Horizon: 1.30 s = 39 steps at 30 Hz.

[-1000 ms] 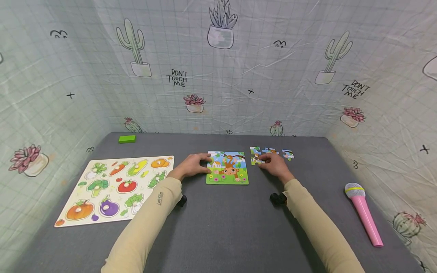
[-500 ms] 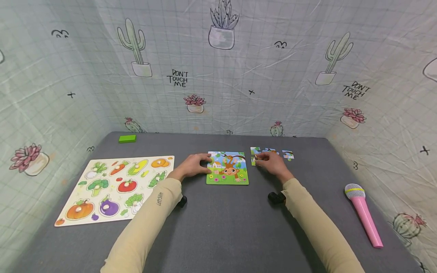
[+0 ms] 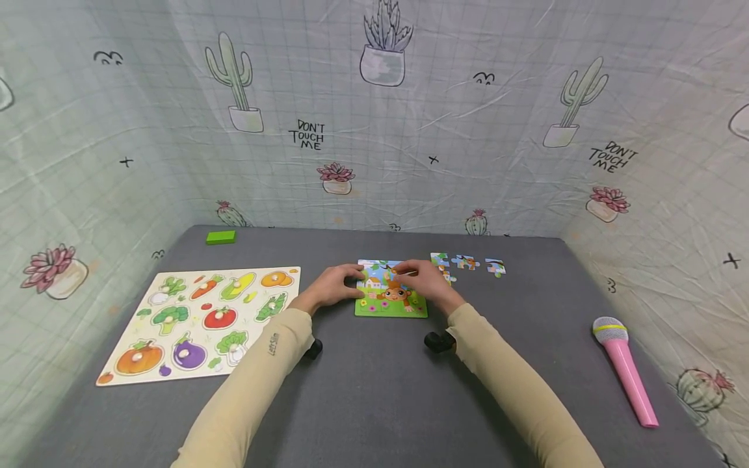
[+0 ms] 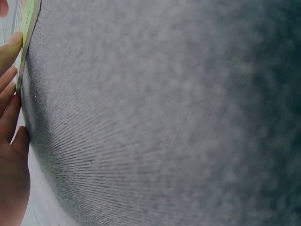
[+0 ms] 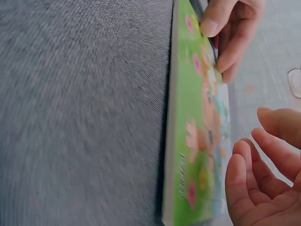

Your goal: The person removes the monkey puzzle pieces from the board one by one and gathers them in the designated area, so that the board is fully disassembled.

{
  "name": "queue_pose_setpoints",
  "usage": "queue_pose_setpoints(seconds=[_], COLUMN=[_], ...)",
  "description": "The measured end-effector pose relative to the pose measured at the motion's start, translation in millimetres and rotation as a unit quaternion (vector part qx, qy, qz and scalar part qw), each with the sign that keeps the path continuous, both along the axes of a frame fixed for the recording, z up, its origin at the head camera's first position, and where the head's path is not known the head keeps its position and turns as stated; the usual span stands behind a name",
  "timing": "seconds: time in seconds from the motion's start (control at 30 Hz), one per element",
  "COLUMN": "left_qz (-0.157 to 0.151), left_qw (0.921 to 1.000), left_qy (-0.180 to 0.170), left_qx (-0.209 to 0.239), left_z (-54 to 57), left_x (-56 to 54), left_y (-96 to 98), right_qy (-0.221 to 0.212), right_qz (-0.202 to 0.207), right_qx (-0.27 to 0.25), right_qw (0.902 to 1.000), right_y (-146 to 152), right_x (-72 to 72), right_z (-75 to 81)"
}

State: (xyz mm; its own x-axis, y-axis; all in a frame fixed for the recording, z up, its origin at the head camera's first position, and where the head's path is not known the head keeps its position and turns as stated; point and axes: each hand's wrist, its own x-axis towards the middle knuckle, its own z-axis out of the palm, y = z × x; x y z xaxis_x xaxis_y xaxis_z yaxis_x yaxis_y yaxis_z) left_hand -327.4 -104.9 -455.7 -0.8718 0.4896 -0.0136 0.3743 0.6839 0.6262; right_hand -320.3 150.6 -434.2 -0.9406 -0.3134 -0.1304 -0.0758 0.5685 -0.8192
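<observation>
In the middle of the table lies a square monkey jigsaw puzzle (image 3: 386, 307). My left hand (image 3: 331, 286) holds its left side, thumb near the lower part and fingers higher up. Over the upper half of the picture hovers my right hand (image 3: 429, 281), its thumb and fingers bent toward each other; I cannot tell whether a piece is between them. The right wrist view shows the curled right fingers (image 5: 256, 165) close beside the green puzzle edge. Several loose puzzle pieces (image 3: 466, 262) lie to the right, partly behind the right hand.
A vegetable peg board (image 3: 199, 338) lies on the left, partly under the left sleeve. A green block (image 3: 220, 237) sits at the back left. On the right lies a pink toy microphone (image 3: 626, 370). Patterned cloth (image 3: 263, 182) walls in the back and sides.
My right hand has moved left from the loose pieces to above the puzzle, uncovering more of those pieces. The left hand has stayed at the puzzle's left side.
</observation>
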Motion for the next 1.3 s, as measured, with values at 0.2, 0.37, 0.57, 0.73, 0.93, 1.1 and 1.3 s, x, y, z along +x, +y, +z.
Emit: queue_pose_setpoints(seconds=[0.2, 0.37, 0.57, 0.73, 0.93, 1.1, 1.3], left_qz=[0.009, 0.007, 0.001, -0.002, -0.004, -0.005, -0.006], left_qw=[0.9999, 1.0000, 0.9999, 0.9999, 1.0000, 1.0000, 1.0000], left_qy=[-0.012, -0.006, -0.008, -0.004, -0.006, -0.006, -0.007], left_qx=[0.000, -0.002, 0.008, 0.009, 0.006, 0.003, 0.000], left_z=[0.9, 3.3, 4.9, 4.7, 4.9, 3.9, 3.8], left_x=[0.2, 2.9, 6.0, 4.7, 3.3, 2.4, 1.6], left_y=[1.1, 0.9, 0.1, -0.7, -1.3, -0.9, 0.0], right_qy=[-0.022, -0.022, -0.015, 0.020, 0.065, 0.061, 0.044], right_qz=[-0.006, 0.005, 0.026, 0.055, 0.099, 0.115, 0.116], right_qx=[-0.007, -0.005, 0.018, 0.055, 0.101, 0.112, 0.124], right_qw=[0.9997, 0.9997, 0.9994, 0.9968, 0.9879, 0.9851, 0.9844], right_y=[-6.4, -6.6, -7.5, -9.9, -13.3, -15.1, -16.5], right_x=[-1.7, 0.8, 4.0, 3.0, -2.8, -3.0, -2.3], right_z=[-9.2, -10.8, -9.1, -7.9, -8.5, -5.0, -1.0])
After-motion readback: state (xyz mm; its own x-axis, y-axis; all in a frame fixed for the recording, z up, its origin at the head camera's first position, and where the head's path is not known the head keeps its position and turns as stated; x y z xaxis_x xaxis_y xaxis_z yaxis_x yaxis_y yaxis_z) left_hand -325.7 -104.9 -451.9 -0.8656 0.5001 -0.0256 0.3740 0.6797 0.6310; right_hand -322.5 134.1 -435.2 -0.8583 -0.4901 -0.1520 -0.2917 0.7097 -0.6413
